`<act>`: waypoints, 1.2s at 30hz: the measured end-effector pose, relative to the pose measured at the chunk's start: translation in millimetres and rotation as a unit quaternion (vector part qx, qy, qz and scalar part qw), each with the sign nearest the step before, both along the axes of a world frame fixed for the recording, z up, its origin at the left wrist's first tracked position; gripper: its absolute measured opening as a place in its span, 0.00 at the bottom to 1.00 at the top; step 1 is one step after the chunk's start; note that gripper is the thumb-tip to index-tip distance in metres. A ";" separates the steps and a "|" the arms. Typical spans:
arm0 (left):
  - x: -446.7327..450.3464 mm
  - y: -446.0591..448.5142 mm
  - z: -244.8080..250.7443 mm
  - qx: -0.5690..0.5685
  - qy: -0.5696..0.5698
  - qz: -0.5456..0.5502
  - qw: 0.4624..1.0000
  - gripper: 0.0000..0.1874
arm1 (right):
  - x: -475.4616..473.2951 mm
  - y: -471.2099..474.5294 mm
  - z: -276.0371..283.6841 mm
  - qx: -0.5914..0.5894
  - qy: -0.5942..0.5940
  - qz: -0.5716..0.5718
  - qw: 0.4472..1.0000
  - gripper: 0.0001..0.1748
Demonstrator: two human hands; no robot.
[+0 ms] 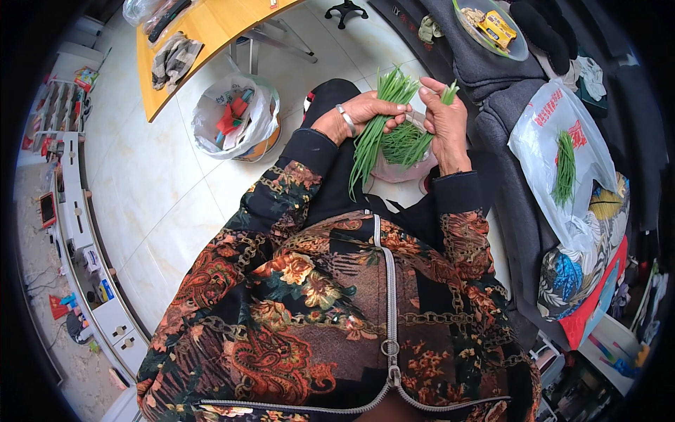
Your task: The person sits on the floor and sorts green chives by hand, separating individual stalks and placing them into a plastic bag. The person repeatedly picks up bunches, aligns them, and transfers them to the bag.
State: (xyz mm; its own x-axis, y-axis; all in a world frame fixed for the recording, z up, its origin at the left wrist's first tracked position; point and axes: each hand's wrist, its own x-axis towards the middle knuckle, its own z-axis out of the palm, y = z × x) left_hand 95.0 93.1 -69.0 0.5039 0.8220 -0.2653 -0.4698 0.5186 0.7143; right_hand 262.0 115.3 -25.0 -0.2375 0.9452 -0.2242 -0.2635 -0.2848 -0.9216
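Observation:
My left hand [364,113], with a silver bangle at the wrist, grips a thick bunch of Chinese chives [375,126]. The pale cut ends point away from me and the green leaves hang down toward my lap. Between the fingers of my right hand [448,124] is a thinner bunch of chives [450,92], its pale ends up, level with those of the left bunch. Below both hands, more loose chives [398,142] lie in a pale, translucent plastic container or bag [395,173]. My hands partly hide its rim.
A plastic-lined waste bin [234,150] stands left on the tiled floor, near a wooden table [221,37] holding a checked cloth [174,60]. On the grey sofa [506,126] to my right, a white plastic bag [543,147] carries another chive bunch [565,169]. Behind it sits a bowl [519,53].

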 end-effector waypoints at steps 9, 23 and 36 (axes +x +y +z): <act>1.6 -0.3 1.3 0.023 0.017 -0.005 1.000 0.12 | -9.2 -8.1 -5.8 -0.050 0.012 0.025 0.998 0.12; -0.3 -0.1 1.3 0.002 -0.003 0.010 1.000 0.12 | 2.5 -3.0 -4.0 -0.024 0.051 -0.074 0.996 0.14; 0.7 2.0 -4.3 -0.004 -0.005 0.014 1.000 0.08 | 77.0 41.7 -2.4 0.056 0.304 -0.168 0.936 0.13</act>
